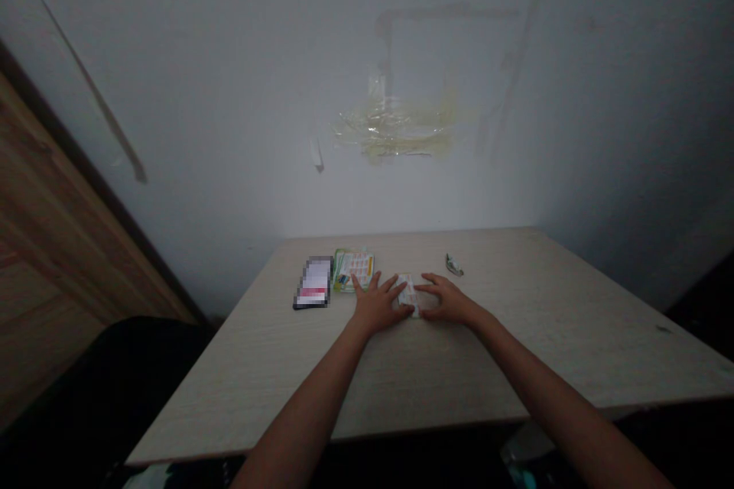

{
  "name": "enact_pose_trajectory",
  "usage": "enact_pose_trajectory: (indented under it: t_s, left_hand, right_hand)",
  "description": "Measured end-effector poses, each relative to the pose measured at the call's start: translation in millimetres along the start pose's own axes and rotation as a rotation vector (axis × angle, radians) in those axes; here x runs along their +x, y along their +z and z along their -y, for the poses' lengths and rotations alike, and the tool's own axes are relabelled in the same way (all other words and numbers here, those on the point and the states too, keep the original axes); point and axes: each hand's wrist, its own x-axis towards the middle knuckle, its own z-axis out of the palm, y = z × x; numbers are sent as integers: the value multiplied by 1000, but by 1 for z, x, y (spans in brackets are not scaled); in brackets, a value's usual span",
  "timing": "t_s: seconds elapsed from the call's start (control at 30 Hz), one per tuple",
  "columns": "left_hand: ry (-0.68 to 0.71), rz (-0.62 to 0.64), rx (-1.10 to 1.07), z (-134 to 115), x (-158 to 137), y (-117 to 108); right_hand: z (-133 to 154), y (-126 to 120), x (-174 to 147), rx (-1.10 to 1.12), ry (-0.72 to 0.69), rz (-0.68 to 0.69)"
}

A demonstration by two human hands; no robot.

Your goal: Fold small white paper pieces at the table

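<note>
A small white printed packet or card (407,290) lies flat on the table between my two hands. My left hand (374,309) rests palm down with its fingers spread, its thumb and a finger at the left edge of the small piece. Its outer fingers reach the lower edge of a larger green and white printed packet (354,269). From the other side my right hand (450,301) has its fingers apart, with its fingertips near or touching the right edge of the small piece. Neither hand is wrapped round anything.
A phone with a blurred screen (315,281) lies left of the larger packet. Beyond my right hand is a crumpled scrap of wrapper (454,265). The pale wooden table (264,367) meets a grey wall (229,130) with old tape (395,130) on it. Wooden panelling stands at left.
</note>
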Motion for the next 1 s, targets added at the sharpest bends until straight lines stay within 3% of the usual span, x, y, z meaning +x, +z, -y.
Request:
enact_pose_trajectory:
  t_s: [0.5, 0.8, 1.0]
  left_hand:
    - [29, -45, 26, -1, -2, -1]
    - [21, -27, 31, 2, -2, -1]
    - [5, -4, 1, 1, -2, -2]
  right_hand:
    - [-2, 0, -6, 42, -45, -62]
    - [-4, 1, -7, 104, -134, -119]
    - [-7, 6, -3, 84, -120, -153]
